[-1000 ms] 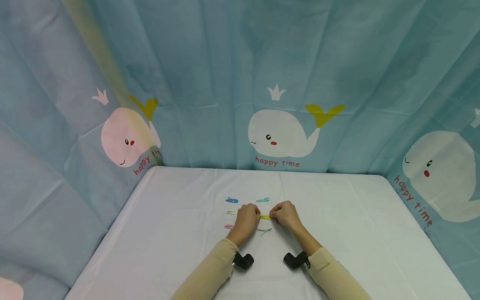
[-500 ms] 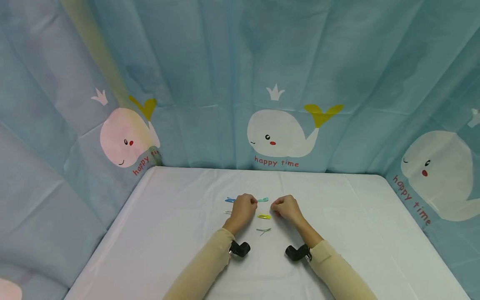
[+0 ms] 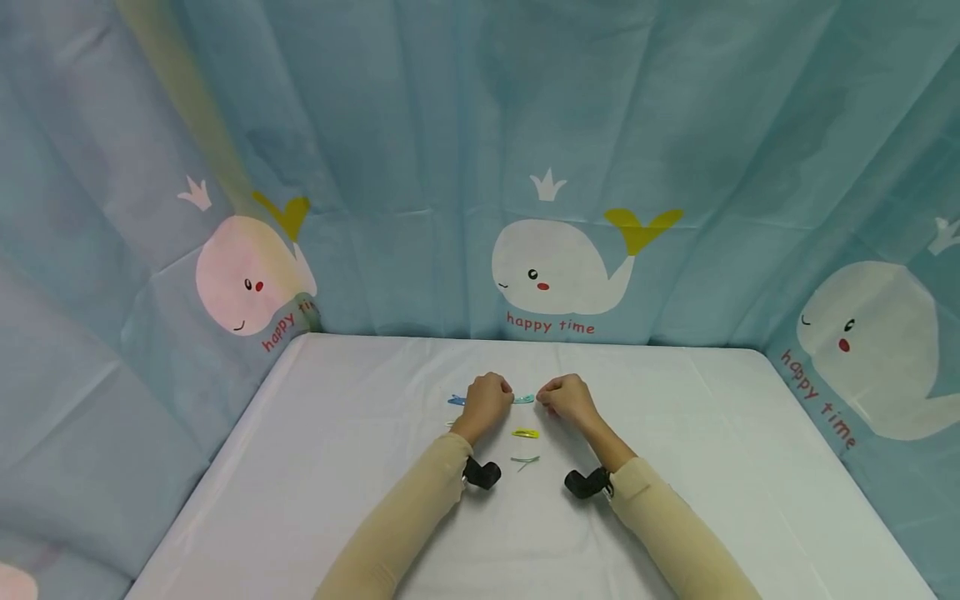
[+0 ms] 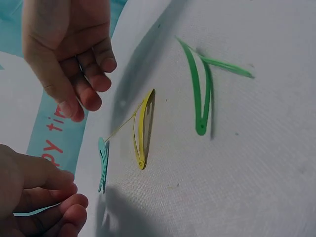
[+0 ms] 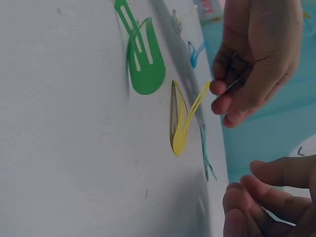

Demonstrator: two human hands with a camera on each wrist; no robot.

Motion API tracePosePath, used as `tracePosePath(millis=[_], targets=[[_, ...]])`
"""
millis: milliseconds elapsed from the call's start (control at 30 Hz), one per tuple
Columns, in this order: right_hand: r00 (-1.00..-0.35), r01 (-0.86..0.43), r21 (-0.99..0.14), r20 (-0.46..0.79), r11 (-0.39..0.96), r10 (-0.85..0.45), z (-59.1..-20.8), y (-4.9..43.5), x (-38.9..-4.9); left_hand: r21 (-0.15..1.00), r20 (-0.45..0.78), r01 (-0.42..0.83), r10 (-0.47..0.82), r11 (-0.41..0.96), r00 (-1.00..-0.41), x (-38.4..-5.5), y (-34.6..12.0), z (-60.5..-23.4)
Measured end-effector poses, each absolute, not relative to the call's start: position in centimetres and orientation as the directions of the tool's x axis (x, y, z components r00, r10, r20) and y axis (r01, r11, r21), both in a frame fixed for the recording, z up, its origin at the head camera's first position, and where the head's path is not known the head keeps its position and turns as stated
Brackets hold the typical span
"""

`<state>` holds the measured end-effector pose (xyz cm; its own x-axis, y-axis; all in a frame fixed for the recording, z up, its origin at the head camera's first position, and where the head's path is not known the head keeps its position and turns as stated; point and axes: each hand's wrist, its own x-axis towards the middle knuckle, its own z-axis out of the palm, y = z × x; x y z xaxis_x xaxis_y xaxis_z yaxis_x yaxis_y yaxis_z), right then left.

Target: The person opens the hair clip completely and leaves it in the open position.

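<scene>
A teal snap hair clip (image 3: 524,399) lies on the white-covered table between my two hands, its arms slightly apart. My left hand (image 3: 486,404) is at its left end, fingertips close beside it, fingers loosely curled. At the right end, my right hand (image 3: 572,400) hovers with thumb and fingers bent and apart; neither hand grips anything in the wrist views. Nearer to me lie a yellow snap clip (image 4: 143,129) and a green snap clip (image 4: 200,94), both with their arms sprung apart.
Left of the teal clip, a blue snap clip (image 3: 456,400) is partly covered by my left hand. A whitish clip (image 5: 177,22) lies in that left column too. A blue curtain (image 3: 420,167) with whale prints hangs behind the table (image 3: 337,467).
Both hands have let go of the yellow clip, which stays with its arms apart, and moved farther from me to the teal clip.
</scene>
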<state>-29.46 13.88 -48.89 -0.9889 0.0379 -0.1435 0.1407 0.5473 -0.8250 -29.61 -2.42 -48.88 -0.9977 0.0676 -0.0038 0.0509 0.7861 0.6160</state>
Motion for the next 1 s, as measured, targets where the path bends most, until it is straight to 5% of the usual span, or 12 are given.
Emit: tracePosePath(millis=[1000], targets=[[-0.980,0.185,-0.791,-0.194,0.583,0.047,-50.3,12.5,-31.9,0.579,-0.033,0.036,0.067,0.814,-0.997,-30.2,-1.5,-49.9]])
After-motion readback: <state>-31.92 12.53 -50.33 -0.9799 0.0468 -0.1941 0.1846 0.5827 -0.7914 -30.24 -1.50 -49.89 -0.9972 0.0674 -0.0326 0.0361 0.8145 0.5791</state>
